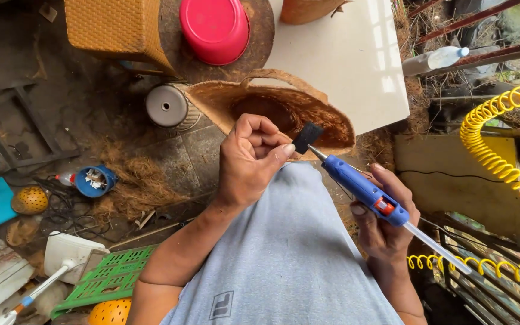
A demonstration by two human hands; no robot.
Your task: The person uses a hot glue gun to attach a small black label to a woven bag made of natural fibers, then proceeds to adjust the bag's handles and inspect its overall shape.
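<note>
Blue plastic marks the nearest tool: a glue gun (362,191) gripped in the right hand (386,225), fingers wrapped round its body, one by the orange trigger, with a clear glue stick (437,248) jutting from the back. The metal nozzle points up and to the left so its tip meets a small black square piece (307,138). The left hand (251,159) is closed narrow, thumb and forefinger pinching that piece by one edge, which seems meant to keep the fingers off the hot tip. Both hands work over the person's lap, above a grey shirt.

Just beyond them sits a brown coir basket (284,108), its mouth open toward the hands, resting partly on a white board (356,60). Beside its left edge stands a grey cylinder (167,106). Farther off lie a red bowl (215,29) and a woven tan box (115,27). A yellow coiled hose (498,138) hangs by the right edge.
</note>
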